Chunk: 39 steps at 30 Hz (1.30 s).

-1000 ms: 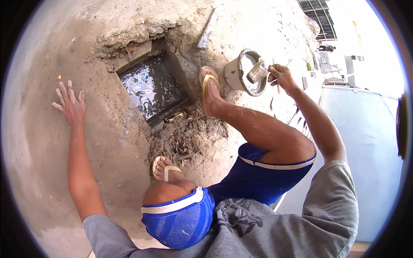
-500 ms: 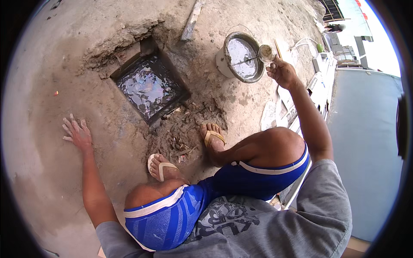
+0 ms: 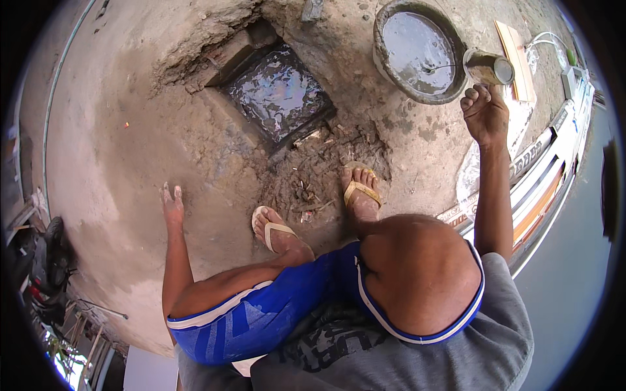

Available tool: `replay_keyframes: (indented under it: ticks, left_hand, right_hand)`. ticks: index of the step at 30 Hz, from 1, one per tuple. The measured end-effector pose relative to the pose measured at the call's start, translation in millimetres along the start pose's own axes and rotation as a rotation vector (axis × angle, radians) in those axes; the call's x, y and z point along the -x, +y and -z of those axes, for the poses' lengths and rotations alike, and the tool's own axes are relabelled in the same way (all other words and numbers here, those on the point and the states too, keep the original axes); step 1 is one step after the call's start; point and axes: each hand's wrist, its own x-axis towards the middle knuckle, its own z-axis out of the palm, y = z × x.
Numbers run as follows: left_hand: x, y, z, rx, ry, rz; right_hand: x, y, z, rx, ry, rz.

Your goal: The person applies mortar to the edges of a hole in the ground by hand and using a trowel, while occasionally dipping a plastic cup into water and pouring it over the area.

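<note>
My right hand is closed around a small mug-like metal cup, probably by its handle, which I cannot make out. The cup lies tipped on its side at the right rim of a round bucket of grey, watery liquid. A thin dark streak runs from the cup's side to the liquid's surface. My left hand holds nothing. Its dusty fingers are stretched out over the damp grey ground, beyond my left knee; whether they touch it is unclear.
A square pit with dark, shiny liquid lies ahead of my sandalled feet. Mud and debris cover its near edge. Boards and long panels lie at the right. A hose and a motorcycle are at the left.
The whole view has shifted, with the bucket now larger and nearer. The cup has tipped further at the bucket's rim. My left hand's fingers look less spread.
</note>
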Motion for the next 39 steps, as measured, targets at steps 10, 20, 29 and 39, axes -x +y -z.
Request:
replay_keyframes:
  ticks: [10, 20, 29, 39]
  left_hand:
    - [61.0, 122.5, 11.0, 0.025, -0.262, -0.133]
    - [78.0, 232.4, -3.2, 0.003, -0.342, -0.517]
    - [98.1, 248.6, 16.7, 0.113, -0.476, -0.306]
    - [123.8, 291.9, 113.1, 0.102, -0.603, -0.519]
  right_hand:
    - [59.2, 31.0, 36.6, -0.105, 0.025, 0.146]
    - [87.9, 74.7, 34.3, 0.447, 0.134, -0.024]
    - [80.1, 113.2, 42.3, 1.546, -0.142, 0.162]
    - [34.0, 134.0, -21.9, 1.647, -0.522, 0.154]
